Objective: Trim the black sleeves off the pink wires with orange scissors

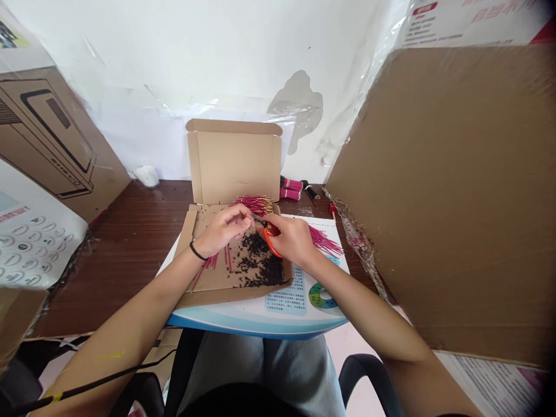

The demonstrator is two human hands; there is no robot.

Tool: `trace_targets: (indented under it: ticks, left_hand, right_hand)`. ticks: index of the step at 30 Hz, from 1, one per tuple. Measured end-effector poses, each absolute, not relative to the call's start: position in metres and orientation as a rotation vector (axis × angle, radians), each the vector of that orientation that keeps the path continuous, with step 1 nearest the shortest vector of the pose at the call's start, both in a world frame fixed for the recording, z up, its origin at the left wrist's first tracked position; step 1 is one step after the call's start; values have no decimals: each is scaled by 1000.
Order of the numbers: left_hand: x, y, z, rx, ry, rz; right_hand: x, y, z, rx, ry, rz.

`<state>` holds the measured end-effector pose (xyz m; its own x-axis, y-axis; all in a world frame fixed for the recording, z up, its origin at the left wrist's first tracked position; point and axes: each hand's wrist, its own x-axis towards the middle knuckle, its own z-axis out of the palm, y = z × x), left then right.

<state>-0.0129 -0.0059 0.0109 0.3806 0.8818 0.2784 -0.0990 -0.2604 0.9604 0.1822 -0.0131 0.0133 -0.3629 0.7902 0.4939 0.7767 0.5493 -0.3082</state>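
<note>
My right hand (293, 237) is wrapped round a pair of orange-handled scissors (273, 242), whose dark blades point left toward my other hand. My left hand (228, 229), a black band at its wrist, pinches something too small to make out by the blade tips. Both hands are over an open cardboard box (204, 281). Inside it, short black clippings (267, 269) are heaped on the right. A bundle of thin dark pink wires (256, 204) with yellowish tips lies at the back of the box, and a few loose pink wires (212, 262) lie below my left hand.
Another spread of pink wires (324, 240) lies right of the box on a printed sheet (324, 278). Tied pink bundles (291, 188) and a black bundle (311, 190) sit behind. Large cardboard panels (456, 202) stand at both sides; a white wad (146, 175) rests back left.
</note>
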Motion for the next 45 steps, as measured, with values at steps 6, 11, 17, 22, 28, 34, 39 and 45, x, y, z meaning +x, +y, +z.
trace_targets:
  ticks: [6, 11, 17, 22, 28, 34, 39, 45]
  left_hand:
    - [-11, -7, 13, 1614, 791, 1146]
    - [-9, -7, 13, 1692, 854, 1174]
    - [-8, -5, 8, 1732, 915, 1264]
    - [-5, -6, 6, 1736, 966, 1291]
    - [-3, -9, 10, 1808, 979, 1280]
    - [-4, -8, 11, 1829, 1032, 1271]
    - [-4, -2, 1, 1611, 1029, 1317]
    - [2, -5, 2, 1503, 943, 1254]
  right_hand:
    - [182, -13, 9, -1235, -2205, -28]
    - [182, -13, 8, -1258, -2237, -79]
    - [183, -11, 8, -1242, -2276, -133]
    - [185, -9, 9, -1256, -2301, -183]
    - [186, -8, 13, -1310, -2308, -184]
    - [186, -9, 15, -1289, -2138, 267]
    - [181, -8, 18, -1044, -1871, 824]
    - [179, -6, 17, -957, -1717, 1202]
